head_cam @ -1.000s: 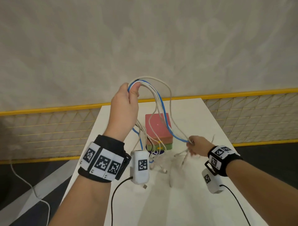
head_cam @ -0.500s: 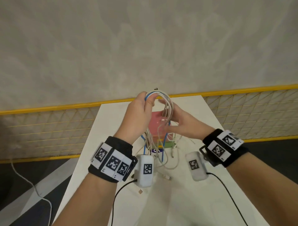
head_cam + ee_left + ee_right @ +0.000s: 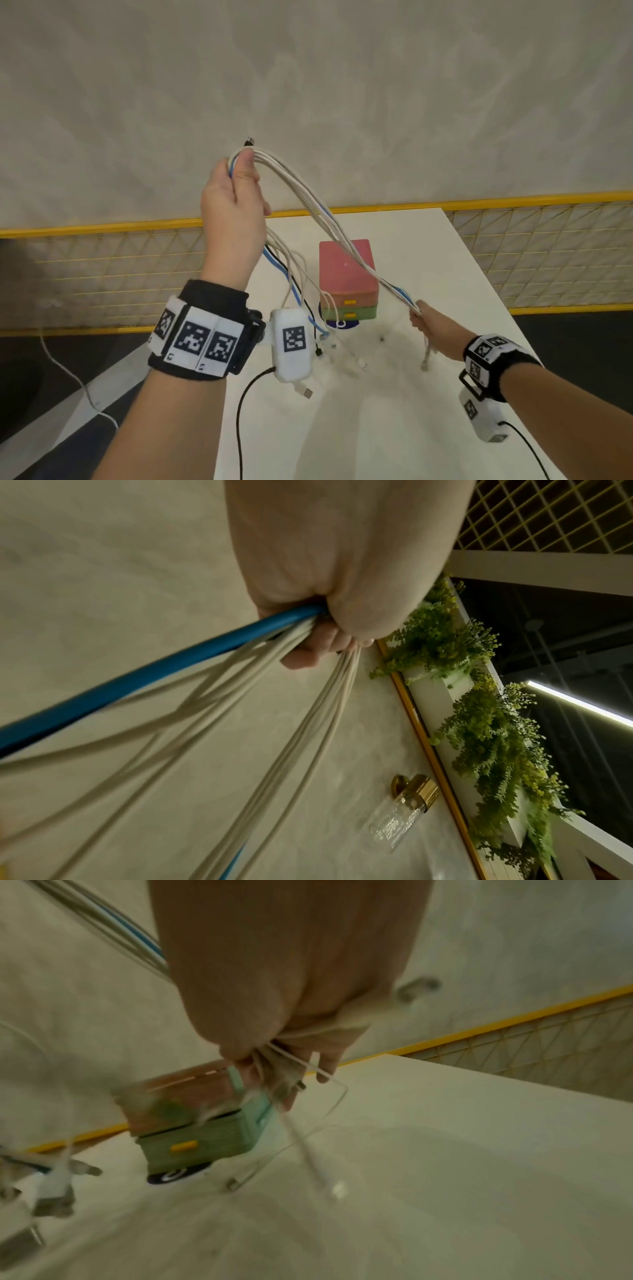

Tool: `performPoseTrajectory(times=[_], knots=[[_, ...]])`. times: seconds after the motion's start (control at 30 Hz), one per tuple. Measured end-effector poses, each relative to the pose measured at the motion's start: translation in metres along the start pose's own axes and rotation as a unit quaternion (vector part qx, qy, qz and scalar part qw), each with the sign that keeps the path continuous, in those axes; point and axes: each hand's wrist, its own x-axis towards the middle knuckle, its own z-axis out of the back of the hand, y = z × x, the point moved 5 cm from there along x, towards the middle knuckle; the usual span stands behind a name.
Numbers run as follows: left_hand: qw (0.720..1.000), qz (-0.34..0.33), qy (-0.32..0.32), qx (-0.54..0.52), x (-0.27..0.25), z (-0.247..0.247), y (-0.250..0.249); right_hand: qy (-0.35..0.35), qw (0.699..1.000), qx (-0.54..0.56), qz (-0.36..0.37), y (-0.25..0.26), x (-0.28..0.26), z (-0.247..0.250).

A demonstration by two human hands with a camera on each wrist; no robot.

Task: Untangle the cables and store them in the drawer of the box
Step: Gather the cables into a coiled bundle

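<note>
A bundle of white, blue and black cables (image 3: 322, 216) is folded over my raised left hand (image 3: 236, 192), which grips it at the bend (image 3: 308, 620). One half of the bundle runs down to the right into my right hand (image 3: 423, 317), whose fingers close round the cables (image 3: 274, 1064) near their ends. The other half hangs below my left hand, and its plugs (image 3: 356, 363) dangle just over the white table (image 3: 428, 257). The box (image 3: 346, 274), pink drawer over green drawer with yellow pulls, stands behind the cables with both drawers closed (image 3: 192, 1123).
A loose USB plug (image 3: 305, 392) hangs near my left wrist camera. A yellow-framed mesh fence (image 3: 548, 246) runs behind the table below a pale wall. Dark floor with a white cord (image 3: 68, 373) lies to the left.
My hands were together at the top of the bundle. My left hand has risen, and my right hand has slid down the cables to the lower right, drawing that half taut.
</note>
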Motion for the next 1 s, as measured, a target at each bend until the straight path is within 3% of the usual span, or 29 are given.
performPoseTrajectory(times=[0.17,0.27,0.33,0.4,0.47,0.53,0.63,0.77,0.93,1.0], knots=[[1.000,0.007,0.016,0.020,-0.007,-0.011,0.005,0.005,0.991,-0.122,-0.062,-0.023,0.008,0.004],[0.999,0.001,0.025,0.026,-0.010,-0.018,0.003,-0.014,0.945,-0.298,-0.131,-0.025,0.012,0.009],[0.999,-0.006,0.040,0.035,-0.012,-0.022,0.002,0.004,0.926,-0.343,-0.157,-0.020,0.012,0.012],[0.997,-0.011,0.051,0.048,-0.013,-0.025,0.001,-0.004,0.953,-0.241,-0.186,-0.019,0.017,0.015],[0.997,-0.013,0.060,0.052,-0.013,-0.027,0.001,-0.044,0.971,-0.055,-0.229,-0.025,0.021,0.019],[0.996,-0.011,0.064,0.054,-0.012,-0.027,0.003,-0.082,0.950,0.141,-0.265,-0.029,0.021,0.019],[0.998,0.000,0.048,0.045,-0.008,-0.023,0.006,-0.126,0.882,0.371,-0.262,-0.029,0.012,0.018],[0.999,0.011,0.026,0.046,-0.002,-0.013,0.009,-0.162,0.824,0.488,-0.238,-0.031,0.011,0.018],[0.999,0.015,0.027,0.037,-0.002,-0.017,0.013,-0.215,0.798,0.517,-0.224,-0.029,0.019,0.018],[0.999,0.017,0.026,0.021,-0.002,-0.019,0.014,-0.250,0.822,0.473,-0.196,-0.031,0.023,0.025]])
